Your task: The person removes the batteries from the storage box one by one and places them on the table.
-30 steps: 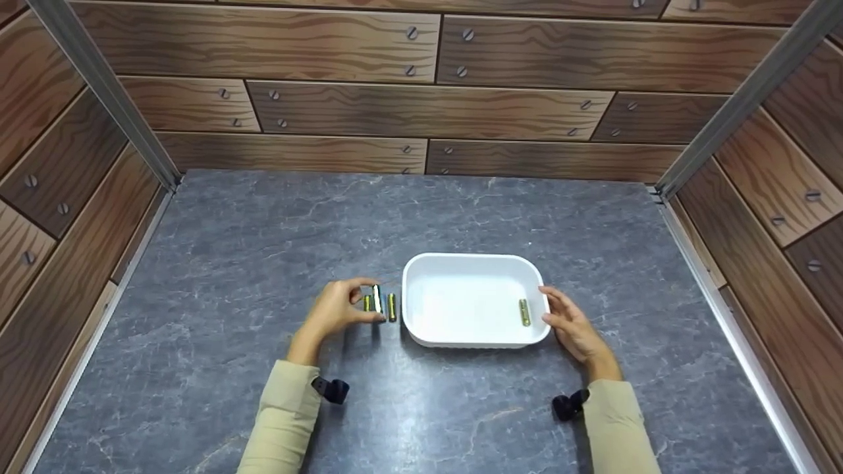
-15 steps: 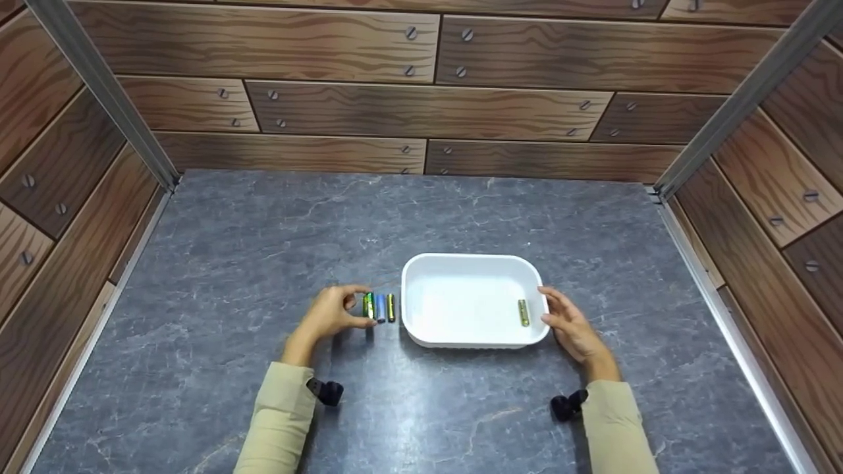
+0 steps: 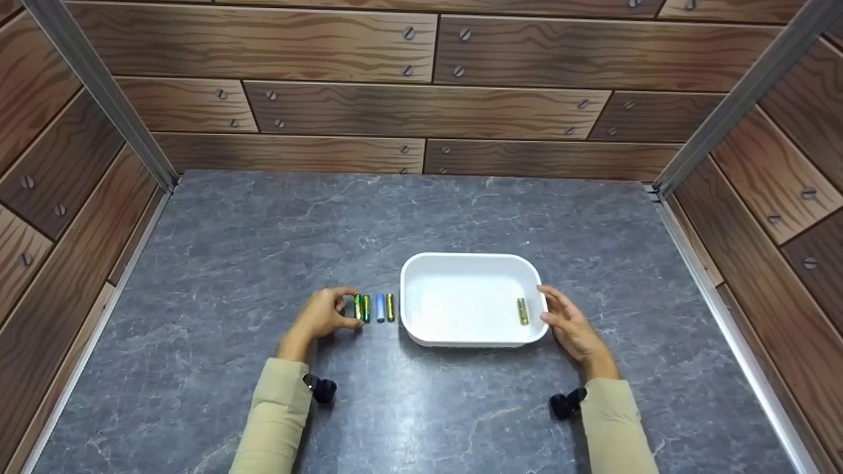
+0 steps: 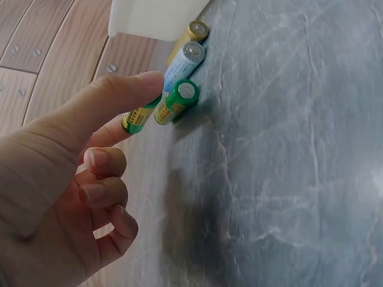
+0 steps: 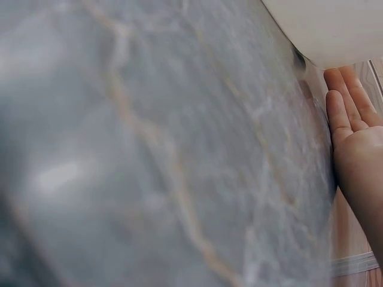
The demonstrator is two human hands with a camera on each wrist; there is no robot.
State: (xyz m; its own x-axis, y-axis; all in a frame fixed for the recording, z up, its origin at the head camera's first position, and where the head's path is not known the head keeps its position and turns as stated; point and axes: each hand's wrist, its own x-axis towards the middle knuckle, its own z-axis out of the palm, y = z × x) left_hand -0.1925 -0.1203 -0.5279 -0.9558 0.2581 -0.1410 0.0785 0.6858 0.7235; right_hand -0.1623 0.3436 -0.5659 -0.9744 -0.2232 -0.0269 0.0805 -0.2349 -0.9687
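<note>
My left hand pinches a green battery by its ends between thumb and index finger; its other fingers are curled in the left wrist view. This battery stands at the left end of a row, beside a second green battery. To the right of them lie a blue battery and a gold battery. My right hand touches the right side of a white plastic box with extended fingers. A gold-green battery lies inside the box, near that side.
The grey marbled tabletop lies under everything. Wood-patterned panels stand at the back and both sides, with metal posts at the corners. Each wrist bears a small black camera.
My left hand has moved left with the green battery, from over the blue one to the left of the other green one. The right hand has stayed at the box.
</note>
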